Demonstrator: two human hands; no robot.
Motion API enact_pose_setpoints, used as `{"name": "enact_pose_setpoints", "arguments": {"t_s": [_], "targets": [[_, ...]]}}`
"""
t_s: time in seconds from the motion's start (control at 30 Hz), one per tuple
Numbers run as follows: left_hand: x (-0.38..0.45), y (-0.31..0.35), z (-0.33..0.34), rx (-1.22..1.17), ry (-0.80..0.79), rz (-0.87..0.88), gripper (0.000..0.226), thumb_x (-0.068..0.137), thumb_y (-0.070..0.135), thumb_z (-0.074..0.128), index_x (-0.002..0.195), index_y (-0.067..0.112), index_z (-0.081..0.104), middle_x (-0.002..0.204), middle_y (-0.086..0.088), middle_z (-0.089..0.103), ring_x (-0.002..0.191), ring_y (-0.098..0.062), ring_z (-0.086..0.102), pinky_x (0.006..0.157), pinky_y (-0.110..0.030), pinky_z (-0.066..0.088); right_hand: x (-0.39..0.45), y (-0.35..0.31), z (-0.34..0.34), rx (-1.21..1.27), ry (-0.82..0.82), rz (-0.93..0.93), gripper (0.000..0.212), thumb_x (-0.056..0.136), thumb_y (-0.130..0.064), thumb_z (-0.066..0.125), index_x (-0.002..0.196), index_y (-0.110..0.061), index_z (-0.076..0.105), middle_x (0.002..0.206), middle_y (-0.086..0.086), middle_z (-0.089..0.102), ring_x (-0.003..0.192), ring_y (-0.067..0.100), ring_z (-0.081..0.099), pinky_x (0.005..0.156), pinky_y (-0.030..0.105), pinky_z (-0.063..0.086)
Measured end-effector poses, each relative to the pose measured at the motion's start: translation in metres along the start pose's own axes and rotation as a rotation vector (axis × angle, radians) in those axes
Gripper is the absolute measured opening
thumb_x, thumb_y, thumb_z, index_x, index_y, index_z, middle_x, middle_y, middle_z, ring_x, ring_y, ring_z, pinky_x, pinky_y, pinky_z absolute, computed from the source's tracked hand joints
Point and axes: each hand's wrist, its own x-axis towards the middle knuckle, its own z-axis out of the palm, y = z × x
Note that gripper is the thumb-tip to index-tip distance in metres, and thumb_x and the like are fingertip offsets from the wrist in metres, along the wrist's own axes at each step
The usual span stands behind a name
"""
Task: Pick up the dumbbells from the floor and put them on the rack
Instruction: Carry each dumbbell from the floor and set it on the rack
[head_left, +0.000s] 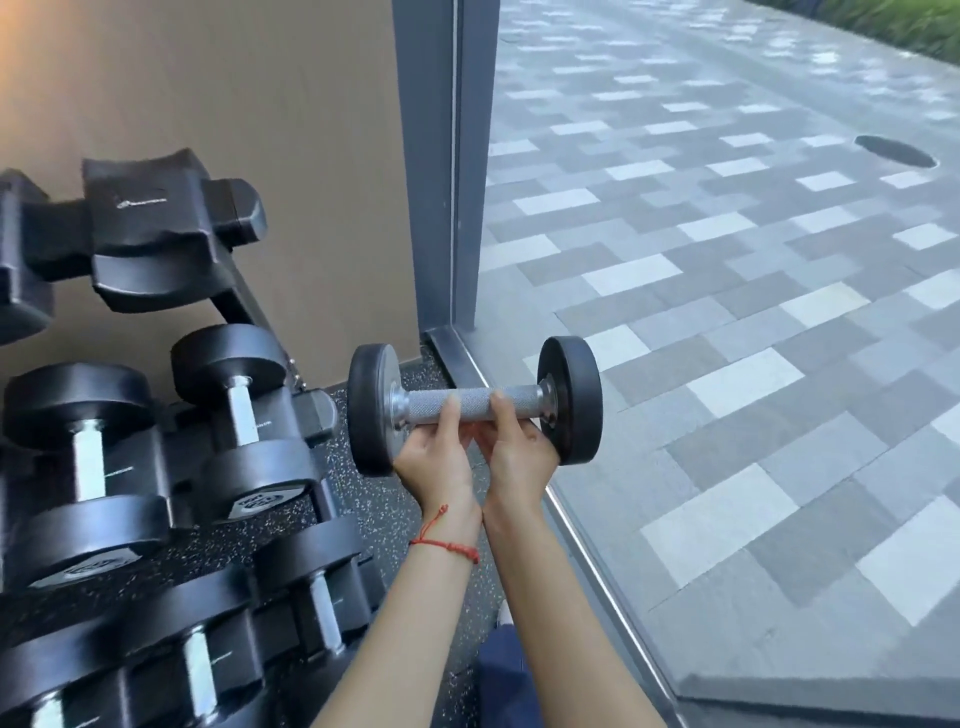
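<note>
Both my hands grip one dumbbell (474, 402) by its knurled bar at frame centre, left hand (435, 457) beside right hand (519, 451), held level above the speckled floor (374, 519). The rack (156, 467) fills the left.

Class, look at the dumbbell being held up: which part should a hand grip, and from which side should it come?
Grip the dumbbell by its knurled bar, from below. The bar lies level between two discs; both the left hand and right hand hold it there.
</note>
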Motion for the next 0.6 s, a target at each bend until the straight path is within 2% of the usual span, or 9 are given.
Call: {"name": "enact_pose_setpoints", "arguments": {"t_s": [0.1, 0.2, 0.33, 0.43, 0.6], "targets": [[0.031, 0.003, 0.031, 0.000, 0.037, 0.034, 0.013, 0.080, 0.017, 0.069, 0.067, 0.018, 0.067, 0.081, -0.011, 0.070, 0.089, -0.032, 0.069, 0.086, -0.042, 0.055, 0.037, -0.012, 0.026, -0.024, -0.057, 0.009, 0.014, 0.081, -0.016, 0.068, 0.068, -0.010, 0.067, 0.077, 0.010, 0.070, 0.079, 0.024, 0.066, 0.080, 0.036, 0.055], [0.061, 0.010, 0.069, -0.038, 0.089, 0.079, 0.014, 0.081, 0.016, 0.068, 0.067, 0.017, 0.066, 0.078, -0.008, 0.070, 0.090, -0.030, 0.069, 0.085, -0.039, 0.055, 0.078, -0.027, 0.053, -0.045, -0.143, 0.033, 0.014, 0.082, -0.016, 0.067, 0.069, -0.009, 0.067, 0.077, 0.010, 0.071, 0.079, 0.024, 0.067, 0.079, 0.035, 0.054], [0.101, 0.019, 0.114, -0.105, 0.173, 0.130, 0.013, 0.081, 0.018, 0.068, 0.067, 0.017, 0.068, 0.086, -0.012, 0.071, 0.093, -0.030, 0.069, 0.088, -0.042, 0.054, 0.128, -0.046, 0.093, -0.090, -0.253, 0.063, 0.010, 0.081, -0.015, 0.068, 0.076, -0.007, 0.067, 0.087, 0.015, 0.071, 0.085, 0.027, 0.068, 0.083, 0.037, 0.055], [0.130, 0.027, 0.140, -0.143, 0.231, 0.152, 0.012, 0.079, 0.020, 0.069, 0.067, 0.017, 0.069, 0.087, -0.015, 0.072, 0.091, -0.030, 0.069, 0.088, -0.045, 0.054, 0.157, -0.057, 0.123, -0.122, -0.322, 0.068, 0.007, 0.081, -0.014, 0.068, 0.078, -0.008, 0.067, 0.086, 0.013, 0.071, 0.086, 0.026, 0.068, 0.085, 0.039, 0.055], [0.168, 0.047, 0.166, -0.209, 0.316, 0.206, 0.014, 0.081, 0.018, 0.068, 0.069, 0.012, 0.067, 0.087, -0.016, 0.071, 0.090, -0.032, 0.069, 0.085, -0.042, 0.055, 0.186, -0.061, 0.167, -0.181, -0.406, 0.069, 0.006, 0.078, -0.014, 0.070, 0.075, -0.009, 0.067, 0.085, 0.011, 0.071, 0.085, 0.025, 0.068, 0.087, 0.043, 0.055]]}}
